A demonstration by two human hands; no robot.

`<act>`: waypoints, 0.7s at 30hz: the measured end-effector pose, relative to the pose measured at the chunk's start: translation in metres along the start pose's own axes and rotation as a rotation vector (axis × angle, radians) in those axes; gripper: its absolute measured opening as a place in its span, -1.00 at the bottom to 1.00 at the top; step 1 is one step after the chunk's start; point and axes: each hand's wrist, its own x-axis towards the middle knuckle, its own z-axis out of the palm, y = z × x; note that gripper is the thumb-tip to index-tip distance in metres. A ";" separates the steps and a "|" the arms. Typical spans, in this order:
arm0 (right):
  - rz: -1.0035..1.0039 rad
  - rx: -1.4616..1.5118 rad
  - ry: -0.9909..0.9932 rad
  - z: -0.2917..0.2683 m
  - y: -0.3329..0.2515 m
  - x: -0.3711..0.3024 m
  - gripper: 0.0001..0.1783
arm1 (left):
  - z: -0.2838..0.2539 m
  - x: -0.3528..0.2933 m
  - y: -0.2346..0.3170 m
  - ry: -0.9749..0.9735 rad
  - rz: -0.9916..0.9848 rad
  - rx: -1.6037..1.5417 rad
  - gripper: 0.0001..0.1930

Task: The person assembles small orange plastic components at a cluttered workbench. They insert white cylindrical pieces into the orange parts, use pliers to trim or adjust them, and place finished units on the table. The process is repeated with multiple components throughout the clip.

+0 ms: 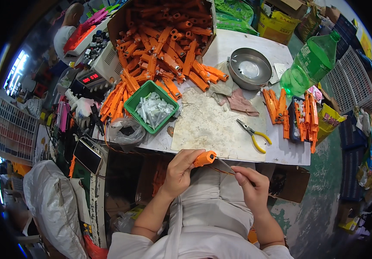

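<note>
Just in front of the table edge, my left hand (180,172) is closed around an orange plastic toy housing (205,159). The housing's dark, open end faces my right hand (253,185). Pinched in my right fingers is a pair of slim metal tweezers (225,165), their tip close to that end; whether it touches inside, I cannot tell. A thin wire (223,172) runs just below the tweezers. Pliers (255,136) with yellow handles lie on the worn board (203,125) beyond my hands. A green bin (130,105) of small whitish plastic parts stands to the left.
Behind the bin, a large cardboard box (215,26) spills orange housings. A metal bowl (250,69), a cloth (241,102) and a green bottle (309,62) stand or lie at right, near more orange housings (311,114). A device with a red display (95,79) is at left. Another person (65,36) sits beyond.
</note>
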 end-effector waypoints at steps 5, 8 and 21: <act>0.068 0.074 -0.010 -0.003 0.003 -0.003 -0.80 | 0.002 -0.004 0.002 -0.001 -0.037 -0.066 -0.65; -0.165 -0.152 0.054 -0.001 0.003 -0.006 -0.77 | 0.006 -0.005 0.002 -0.006 -0.074 -0.124 -0.72; -0.436 -0.460 0.089 0.000 -0.003 -0.011 -0.61 | 0.006 -0.006 0.002 -0.001 -0.083 -0.142 -0.68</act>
